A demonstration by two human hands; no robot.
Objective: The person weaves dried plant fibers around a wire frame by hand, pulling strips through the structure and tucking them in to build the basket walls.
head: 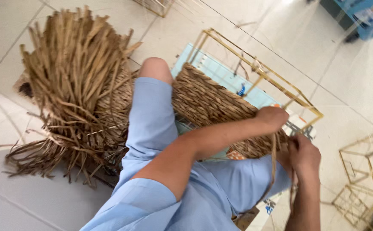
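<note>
A large heap of dry tan straw-like fibre strands (73, 85) lies on the pale tiled floor (349, 81), well to the left of the hands. Empty gold-coloured wire frames (364, 171) stand to the right of the hands. A blue box-shaped object (364, 15) sits far beyond them, at upper right.

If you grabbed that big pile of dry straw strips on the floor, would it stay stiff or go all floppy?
Probably floppy: the pile of dry strips is made of loose, thin strands that bend and droop at the ends. It likely feels light for its bulk, since the strands look dried out. Some would probably slip free, because nothing visible ties them together.
</note>
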